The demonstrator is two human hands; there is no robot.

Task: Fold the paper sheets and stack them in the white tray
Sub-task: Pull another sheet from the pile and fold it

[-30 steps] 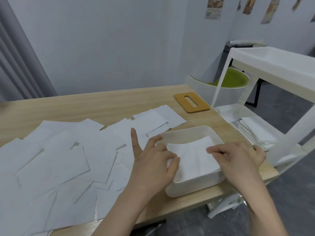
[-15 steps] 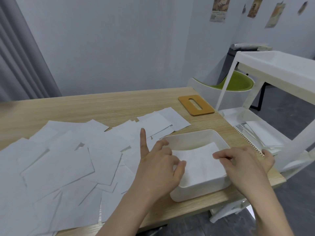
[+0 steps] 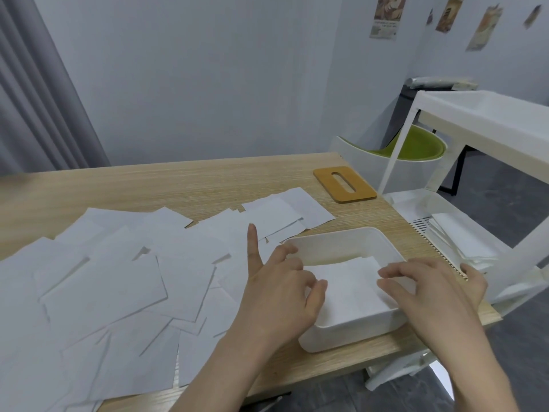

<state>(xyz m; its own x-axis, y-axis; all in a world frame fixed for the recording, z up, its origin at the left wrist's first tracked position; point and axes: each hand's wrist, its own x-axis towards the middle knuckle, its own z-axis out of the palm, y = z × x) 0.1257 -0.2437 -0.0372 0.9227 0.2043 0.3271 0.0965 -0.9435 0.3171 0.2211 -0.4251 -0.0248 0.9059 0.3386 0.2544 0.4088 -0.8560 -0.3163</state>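
A white tray [image 3: 341,337] stands near the table's front right corner with a folded white paper [image 3: 350,283] lying inside it. My left hand [image 3: 282,289] hovers over the tray's left rim. Its fingers are loosely curled, the thumb is at the paper's left edge and the little finger points up. My right hand [image 3: 430,289] rests its spread fingertips on the paper's right edge. Several loose unfolded paper sheets [image 3: 104,289] overlap across the left and middle of the wooden table [image 3: 178,185].
An orange-brown slotted board [image 3: 344,185] lies at the table's far right. A white shelf cart [image 3: 490,120] holding more paper [image 3: 457,239] stands right of the table, with a green-seated chair [image 3: 413,147] behind. The table's front edge is just below the tray.
Both hands stay at the folded paper in the tray; the right hand's fingers have spread slightly. My view has lifted a little.
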